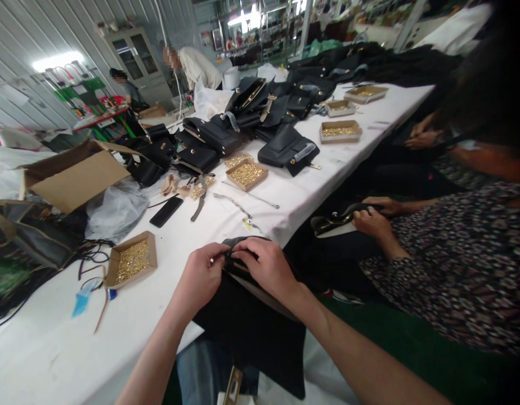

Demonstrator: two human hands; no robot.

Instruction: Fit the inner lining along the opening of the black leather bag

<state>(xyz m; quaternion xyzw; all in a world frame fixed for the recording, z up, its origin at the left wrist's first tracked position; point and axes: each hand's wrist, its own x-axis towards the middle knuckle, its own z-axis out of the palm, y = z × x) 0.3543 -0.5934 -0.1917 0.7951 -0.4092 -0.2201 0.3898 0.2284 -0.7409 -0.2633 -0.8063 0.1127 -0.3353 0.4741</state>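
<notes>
A black handbag (260, 320) rests over my lap against the table edge, its flap hanging down with a gold metal clasp plate (233, 385) at the bottom. My left hand (203, 275) pinches the bag's upper edge. Right beside it, my right hand (264, 264) has its fingers closed on the same edge, the fingertips of both hands nearly meeting. Whatever small part may sit between the fingertips is hidden. Nearest on the table are a thin metal rod tool (260, 199) and a cardboard tray of small gold fittings (247, 174).
Another gold-fittings tray (152, 253) and a black phone (166, 211) lie to the left on the white table (66, 349). Black bags (287, 149) are piled along the far side. A co-worker in a patterned top (458, 264) sits close at right, handling a bag. An open carton (78, 174) stands at left.
</notes>
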